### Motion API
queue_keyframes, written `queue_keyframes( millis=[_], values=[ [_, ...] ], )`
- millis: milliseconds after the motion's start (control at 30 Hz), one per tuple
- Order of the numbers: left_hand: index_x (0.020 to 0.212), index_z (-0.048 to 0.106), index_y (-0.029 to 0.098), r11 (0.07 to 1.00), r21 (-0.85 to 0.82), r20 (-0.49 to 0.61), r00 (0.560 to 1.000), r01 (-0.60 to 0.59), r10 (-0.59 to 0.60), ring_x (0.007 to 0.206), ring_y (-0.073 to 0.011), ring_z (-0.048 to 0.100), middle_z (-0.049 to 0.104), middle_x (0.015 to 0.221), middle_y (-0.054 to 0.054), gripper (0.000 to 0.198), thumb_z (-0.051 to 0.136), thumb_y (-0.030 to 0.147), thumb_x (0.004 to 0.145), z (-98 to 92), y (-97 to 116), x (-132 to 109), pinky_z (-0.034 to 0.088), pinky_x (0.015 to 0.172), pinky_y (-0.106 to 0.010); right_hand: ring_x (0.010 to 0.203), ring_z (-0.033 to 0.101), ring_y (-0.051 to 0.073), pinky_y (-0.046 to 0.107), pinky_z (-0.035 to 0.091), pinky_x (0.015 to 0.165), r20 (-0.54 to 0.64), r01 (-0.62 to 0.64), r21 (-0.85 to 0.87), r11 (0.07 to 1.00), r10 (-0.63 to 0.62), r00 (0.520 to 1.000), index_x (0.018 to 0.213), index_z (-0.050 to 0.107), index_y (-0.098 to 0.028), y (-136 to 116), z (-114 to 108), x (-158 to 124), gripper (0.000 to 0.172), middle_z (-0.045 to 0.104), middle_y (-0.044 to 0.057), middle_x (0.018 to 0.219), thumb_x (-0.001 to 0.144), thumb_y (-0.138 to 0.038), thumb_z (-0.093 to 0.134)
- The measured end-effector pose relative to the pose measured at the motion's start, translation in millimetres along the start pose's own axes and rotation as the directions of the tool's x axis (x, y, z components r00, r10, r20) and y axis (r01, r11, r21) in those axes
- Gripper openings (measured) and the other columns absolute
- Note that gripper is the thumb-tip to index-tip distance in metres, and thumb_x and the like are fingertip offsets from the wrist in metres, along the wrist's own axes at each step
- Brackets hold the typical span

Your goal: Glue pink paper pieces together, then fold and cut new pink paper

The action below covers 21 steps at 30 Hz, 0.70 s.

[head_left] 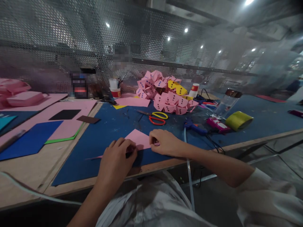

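Dim overall, lit by small ceiling spots (186,30) glaring through the perforated screen (71,47), the picture is soft and smeared at its bowed wide-angle edges, with faint shadows under the hands on the tabletop (106,129).

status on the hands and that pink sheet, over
Left hand pressing down on pink paper, right hand pinching its right edge. Paper flat on blue mat. Scissors and glue gun lie beyond, apart, nothing in the way.

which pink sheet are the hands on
The small pink sheet on the blue mat: the left hand presses it, the right hand pinches its edge. The big pink sheet at left and the pink sheet at the back lie untouched.
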<state>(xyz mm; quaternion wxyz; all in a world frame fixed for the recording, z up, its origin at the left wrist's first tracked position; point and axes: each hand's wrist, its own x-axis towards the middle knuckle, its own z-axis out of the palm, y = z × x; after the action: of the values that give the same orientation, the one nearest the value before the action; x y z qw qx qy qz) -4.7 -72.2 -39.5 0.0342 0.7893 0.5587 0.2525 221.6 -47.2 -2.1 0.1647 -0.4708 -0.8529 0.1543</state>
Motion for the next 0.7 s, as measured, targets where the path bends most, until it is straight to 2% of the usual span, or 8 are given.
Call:
queue_keyframes(
  millis=[167, 700],
  values=[
    [0.094, 0.071, 0.024, 1.0, -0.01, -0.01, 1.0, -0.01, 0.01, 0.089, -0.0276, 0.061, 0.07, 0.094, -0.006, 0.016, 0.058, 0.032, 0.094, -0.1, -1, 0, 0.046, 0.08, -0.039, 0.082, 0.058, 0.016, 0.027, 0.035, 0.07, -0.006, -0.041, -0.027, 0.999, 0.041, 0.999, 0.084, 0.065, -0.02, 9, -4, -5, 0.004, 0.069, 0.001, 0.09, 0.081, -0.017, 0.065],
    [0.091, 0.069, 0.024, 1.0, -0.031, -0.006, 1.0, -0.004, 0.004, 0.088, -0.0289, 0.059, 0.069, 0.094, -0.007, 0.018, 0.057, 0.037, 0.095, 1.0, -4, 1, 0.045, 0.079, -0.04, 0.077, 0.057, 0.015, 0.026, 0.037, 0.069, -0.027, -0.131, -0.021, 0.991, 0.13, 0.991, 0.078, 0.061, -0.019, 28, -27, -28, 0.011, 0.066, 0.0, 0.084, 0.079, -0.008, 0.062]
  ],
)
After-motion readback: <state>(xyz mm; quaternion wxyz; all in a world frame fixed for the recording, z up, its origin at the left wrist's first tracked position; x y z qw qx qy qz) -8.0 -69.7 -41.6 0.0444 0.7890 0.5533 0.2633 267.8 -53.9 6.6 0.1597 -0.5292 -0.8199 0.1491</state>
